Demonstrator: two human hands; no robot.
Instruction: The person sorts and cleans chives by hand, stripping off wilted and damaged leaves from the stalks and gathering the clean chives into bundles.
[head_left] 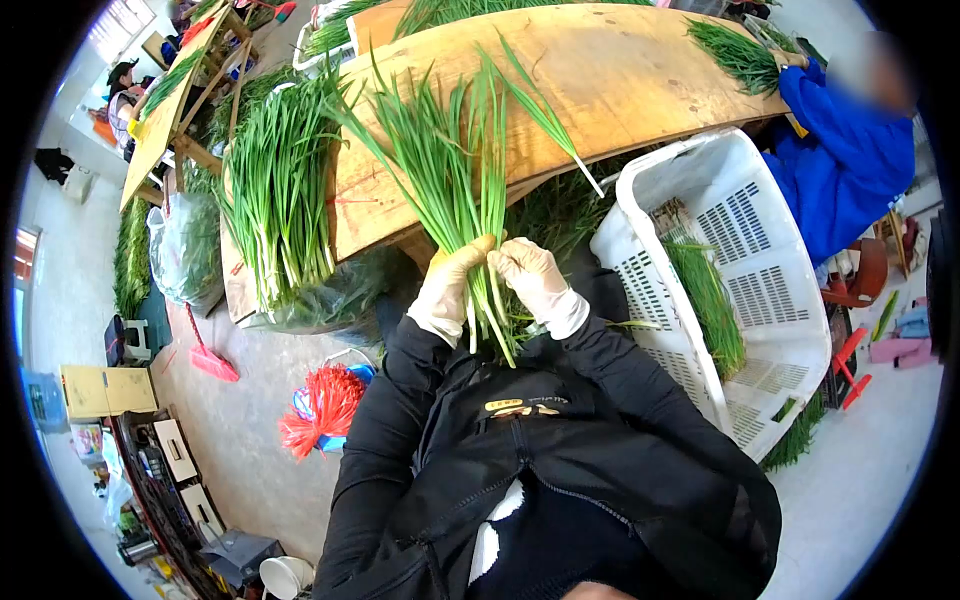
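Observation:
A loose bunch of garlic chives (430,160) stands up before my chest, leaves spread over the table edge and pale stem ends hanging down. My left hand (455,285), in a whitish glove, is closed round its stems. Right beside it, my gloved right hand (535,278) has its fingers pinched together at the bunch's right side; whether a stem is between them is hidden. To the left lies a thick pile of chives (285,190), white ends toward me. A few loose chives (545,110) lie on the table at the right, their pale ends past its edge.
The curved wooden table (620,75) runs across in front. At my right stands a white plastic basket (765,240) with some chives inside. A person in blue (845,150) works at the far right. Red plastic strings (325,410) and a pink dustpan (213,362) are on the left floor.

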